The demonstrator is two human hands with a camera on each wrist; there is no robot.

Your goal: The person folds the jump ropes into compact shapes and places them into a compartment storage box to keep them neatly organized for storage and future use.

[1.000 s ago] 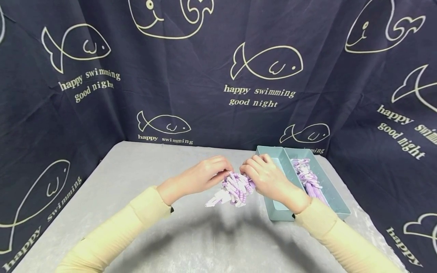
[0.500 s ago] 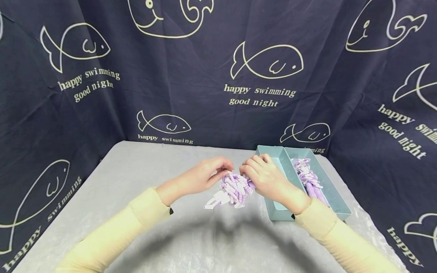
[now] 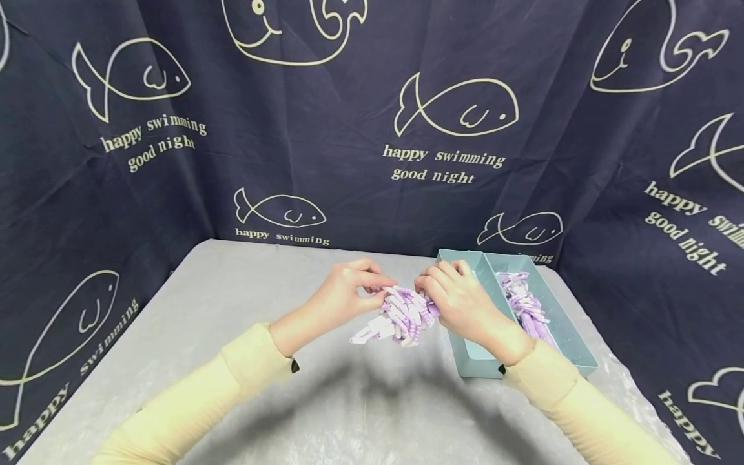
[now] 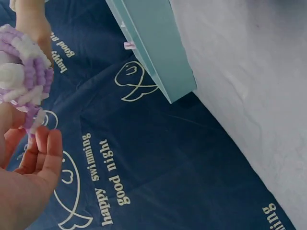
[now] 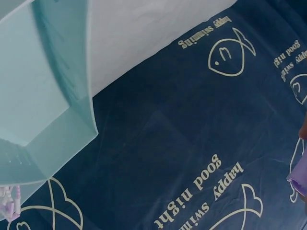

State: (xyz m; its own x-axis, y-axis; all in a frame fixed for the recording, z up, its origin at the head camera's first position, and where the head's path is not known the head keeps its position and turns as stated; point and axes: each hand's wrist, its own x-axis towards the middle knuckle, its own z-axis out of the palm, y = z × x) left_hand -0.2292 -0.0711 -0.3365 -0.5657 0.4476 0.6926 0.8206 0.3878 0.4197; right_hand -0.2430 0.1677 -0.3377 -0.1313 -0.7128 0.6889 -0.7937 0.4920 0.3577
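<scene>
A bundle of purple and white ridged strips (image 3: 407,316) is held above the table between both hands, its pale end pointing left. My left hand (image 3: 349,294) pinches a strip at the bundle's upper left edge. In the left wrist view, the thumb and fingers of the left hand (image 4: 36,167) meet at a purple and white strip below the rounded bundle (image 4: 29,67). My right hand (image 3: 459,300) grips the bundle's purple right end, its fingers curled over it. A smooth purple part (image 5: 300,175) shows at the right edge of the right wrist view.
A teal two-compartment tray (image 3: 482,367) stands right of the bundle, partly behind my right forearm. A similar purple and white bundle (image 3: 526,303) lies in its right compartment. A grey cloth (image 3: 244,278) covers the table, with dark blue fish-print curtains (image 3: 360,129) around it.
The bundle has risen slightly and shifted a little right with the right hand. My left fingers, drawn a little apart half a second ago, have straightened and now pinch a strip.
</scene>
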